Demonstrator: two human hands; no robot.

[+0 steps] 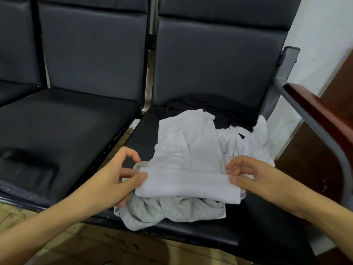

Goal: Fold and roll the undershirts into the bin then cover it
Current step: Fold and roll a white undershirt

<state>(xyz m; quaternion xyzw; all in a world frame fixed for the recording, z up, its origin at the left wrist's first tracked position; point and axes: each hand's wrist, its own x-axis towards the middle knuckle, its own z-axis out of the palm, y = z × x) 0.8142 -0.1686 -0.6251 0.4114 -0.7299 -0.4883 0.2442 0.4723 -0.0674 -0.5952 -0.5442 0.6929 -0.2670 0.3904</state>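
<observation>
Our left hand [114, 182] and right hand [246, 176] are pinching the rolled near edge of the white undershirt [189, 159], lying over a grey one [162, 211]; black garment [200, 108] at twelve o'clock.

1. A row of black padded seats [91, 60] with upright backrests fills the view.
2. Right of the seats stands a grey metal armrest [286, 77].
3. Behind that armrest is a white wall [322, 25].
4. Beneath the seats lies a worn tan floor [107, 245].
</observation>
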